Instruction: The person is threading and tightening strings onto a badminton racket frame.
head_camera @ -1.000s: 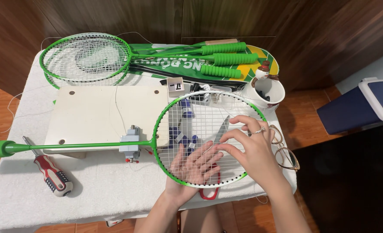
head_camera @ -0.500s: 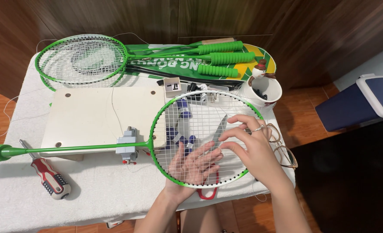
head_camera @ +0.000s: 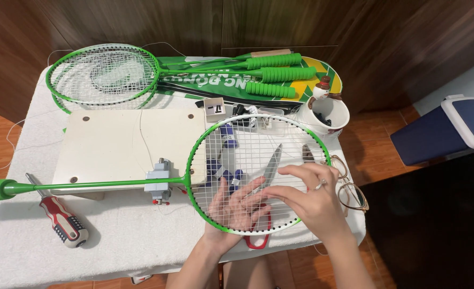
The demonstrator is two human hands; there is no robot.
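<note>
Both hands lie spread flat, gripping nothing: left hand (head_camera: 236,206) under the racket's strings (head_camera: 258,176), right hand (head_camera: 306,198) above; scissors (head_camera: 266,176) partly hidden beneath, glasses (head_camera: 349,187) beside.

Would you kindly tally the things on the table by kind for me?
Green badminton rackets: 3, one under both hands, two at the back
Screwdriver: 1
Scissors: 1
Mug: 1
Glasses: 1
White board: 1
Total: 8
</note>
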